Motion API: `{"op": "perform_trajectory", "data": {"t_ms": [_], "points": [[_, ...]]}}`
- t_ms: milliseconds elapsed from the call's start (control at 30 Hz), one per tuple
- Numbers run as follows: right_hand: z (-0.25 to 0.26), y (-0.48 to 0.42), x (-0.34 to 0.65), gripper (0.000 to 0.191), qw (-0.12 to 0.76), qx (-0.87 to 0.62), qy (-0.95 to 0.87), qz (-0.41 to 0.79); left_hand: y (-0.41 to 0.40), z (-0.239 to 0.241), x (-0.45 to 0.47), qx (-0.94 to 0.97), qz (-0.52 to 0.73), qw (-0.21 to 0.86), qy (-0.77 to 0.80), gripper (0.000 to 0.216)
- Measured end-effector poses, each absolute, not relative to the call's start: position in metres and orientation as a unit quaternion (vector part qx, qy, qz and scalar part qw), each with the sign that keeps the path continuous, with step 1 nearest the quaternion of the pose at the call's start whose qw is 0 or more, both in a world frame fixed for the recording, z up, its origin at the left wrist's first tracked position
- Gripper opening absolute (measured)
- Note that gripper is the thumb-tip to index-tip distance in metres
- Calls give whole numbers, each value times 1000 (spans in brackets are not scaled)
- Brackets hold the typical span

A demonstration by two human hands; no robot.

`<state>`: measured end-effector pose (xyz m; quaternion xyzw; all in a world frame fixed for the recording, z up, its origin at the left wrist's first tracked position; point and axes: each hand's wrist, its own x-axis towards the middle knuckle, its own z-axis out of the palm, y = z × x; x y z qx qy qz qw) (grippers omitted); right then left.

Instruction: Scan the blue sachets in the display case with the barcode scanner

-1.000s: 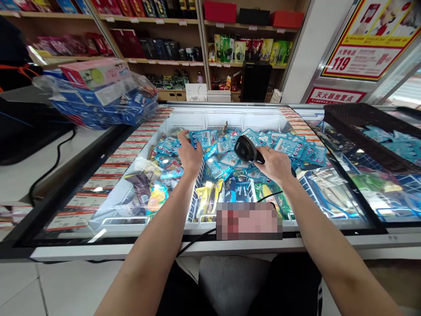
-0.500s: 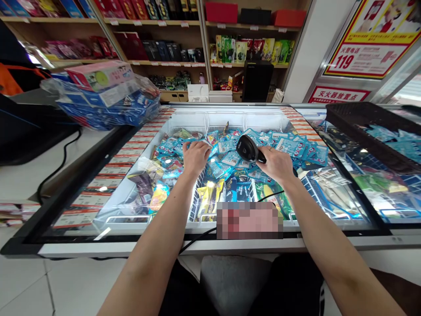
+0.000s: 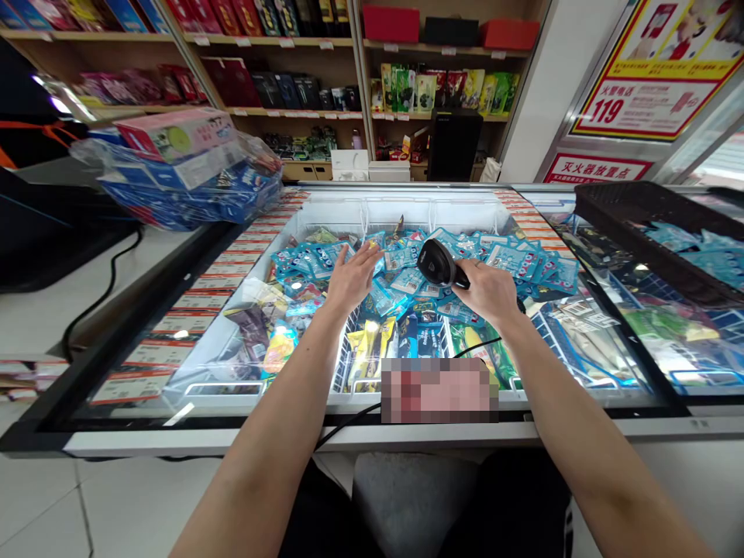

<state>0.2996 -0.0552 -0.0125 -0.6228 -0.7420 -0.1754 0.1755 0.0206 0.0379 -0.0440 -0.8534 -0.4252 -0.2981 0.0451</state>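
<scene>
My right hand [image 3: 489,291] is wrapped round the handle of a black barcode scanner [image 3: 435,263], its head tilted towards the pile on the left. A black cable [image 3: 480,346] runs from near that wrist towards the front edge. My left hand [image 3: 352,280] has its fingers stretched out and apart, with nothing held, over light-blue packets [image 3: 317,260]. More light-blue packets [image 3: 526,262] lie heaped and overlapping around the scanner, some with barcodes showing. They appear to rest on the glass top of a chest freezer [image 3: 174,372]; whether my left fingertips touch a packet I cannot tell.
Inside the freezer lie yellow wrapped ices [image 3: 363,353] in wire baskets. A plastic-wrapped stack of boxes [image 3: 186,170] stands at the left. On the right is a dark tray [image 3: 656,232] with blue packets. Shelves [image 3: 302,112] line the back; a blurred patch covers something in front.
My left hand has turned and its fingers have spread out, reaching slightly right. My right hand and the barcode scanner have stayed almost still.
</scene>
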Motion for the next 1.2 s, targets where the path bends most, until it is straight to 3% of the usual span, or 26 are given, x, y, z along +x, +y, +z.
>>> {"op": "perform_trajectory", "data": {"t_ms": [333, 533, 700, 967, 1200], "points": [[-13, -55, 299, 35, 169, -622, -743, -180, 35, -40, 22, -883, -284, -8, -373, 26], [-11, -57, 299, 35, 165, -620, -744, -188, 35, -40, 26, -883, -292, -22, -367, 42], [-11, -56, 298, 35, 158, -623, -744, -181, 33, -41, 26, -864, -263, 14, -429, 38], [-15, -54, 299, 35, 160, -617, -750, -179, 31, -39, 26, -890, -198, 7, -411, 53], [-15, -55, 299, 32, 164, -614, -750, -186, 41, -40, 17, -844, -328, -34, -422, 59]]}}
